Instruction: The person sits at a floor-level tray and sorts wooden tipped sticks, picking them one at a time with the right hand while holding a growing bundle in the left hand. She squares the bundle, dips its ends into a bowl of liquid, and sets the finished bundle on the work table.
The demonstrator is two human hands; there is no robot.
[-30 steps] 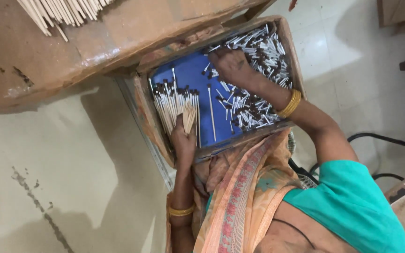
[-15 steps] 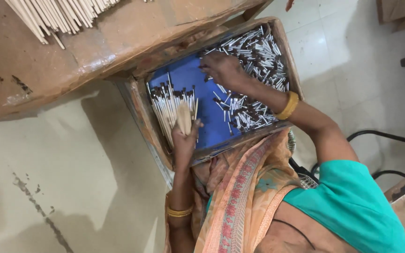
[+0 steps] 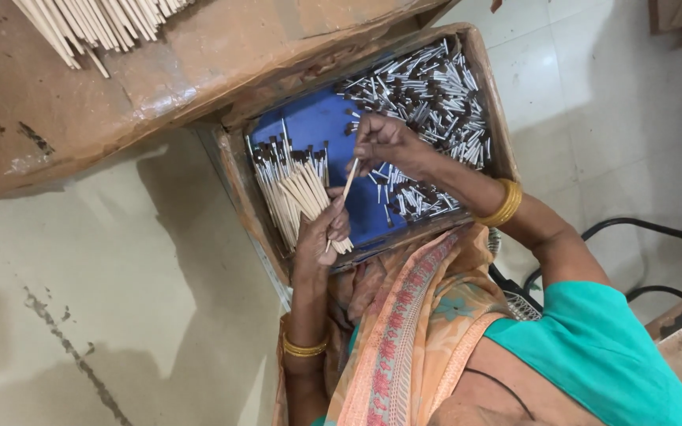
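— Sticks [image 3: 292, 189], thin and pale wood, each capped with a dark tip on a silvery collar: a sorted bundle of them lies fanned along the left side of the shallow tray [image 3: 492, 118]. Where is the one being handled?

— One single stick [image 3: 348, 178] runs between the two hands, slanted over the tray's blue floor. The right hand [image 3: 384, 142] pinches its upper end with fingertips drawn narrow together; the left hand [image 3: 321, 234] sits at the lower end.

— And the left hand's fingers?

— Curled closed around the bare wooden ends of the bundle, pressing them against the tray's near edge. The capped ends point away from the person.

— What else does the tray hold?

— A loose heap [image 3: 428, 99] of the same capped pieces fills the right and far part, lying crossed every which way. Between heap and bundle the blue lining shows bare.

— Anything outside the tray?

— A brown board [image 3: 199, 63] slants across the far side, overlapping the tray's far edge, and on it at the top left lies a sheaf of plain uncapped sticks [image 3: 96, 20]. Gold bangles [image 3: 503, 203] circle the right wrist, another [image 3: 305, 347] the left. Black cables [image 3: 641, 229] curve on the tiled floor to the right.
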